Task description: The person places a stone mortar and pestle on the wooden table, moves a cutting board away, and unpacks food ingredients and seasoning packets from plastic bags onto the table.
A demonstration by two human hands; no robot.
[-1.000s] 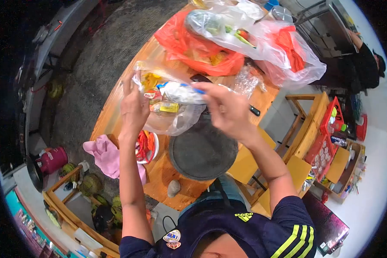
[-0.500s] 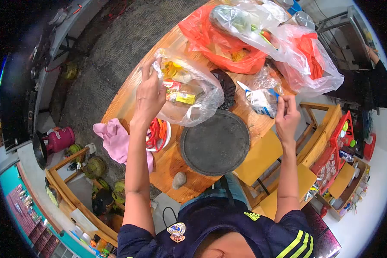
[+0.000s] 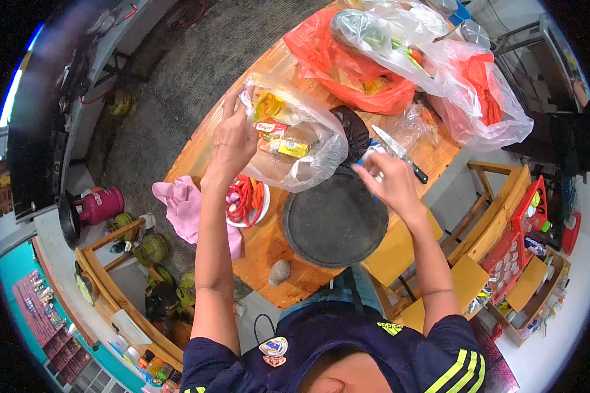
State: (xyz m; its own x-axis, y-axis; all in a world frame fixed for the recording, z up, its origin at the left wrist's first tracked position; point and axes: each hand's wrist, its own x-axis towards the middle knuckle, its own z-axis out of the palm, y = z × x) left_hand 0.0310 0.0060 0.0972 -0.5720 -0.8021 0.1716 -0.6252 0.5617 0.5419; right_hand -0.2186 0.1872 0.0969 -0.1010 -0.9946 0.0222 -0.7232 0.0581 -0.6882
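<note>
Step in hand, as judged: handling of packets at a thin, clear plastic bag [image 3: 308, 157]. The left hand [image 3: 235, 141] has the bag's rim pinched between thumb and fingers, with no gap visible; the bag hangs just right of that grip. Inside it show a red-and-white packet [image 3: 269, 129] and a small yellow box [image 3: 294, 149].

The right hand [image 3: 392, 182] has its fingers partly curled. A small white-and-blue plastic packet [image 3: 375, 150] shows just beyond the fingertips; whether it is gripped or loose cannot be told. Any further reach would, in my judgement, call for a steady left pinch and care around the steel knife with a black handle [image 3: 420, 173], which lies near the right hand, on its outer side.

Surface: a varnished wooden table [image 3: 259, 275]. Between and below the hands sits a round, dark grey stone slab [image 3: 334, 219]. Below the left grip stands a white bowl [image 3: 266, 208] of red chillies [image 3: 244, 202], with a pink cloth [image 3: 179, 208] beside it. Beyond the right hand lies a translucent red plastic bag [image 3: 301, 46].

Room: dark, textured floor [image 3: 170, 85] past the left hand; a maroon gas cylinder [image 3: 103, 204] well apart, further left.
</note>
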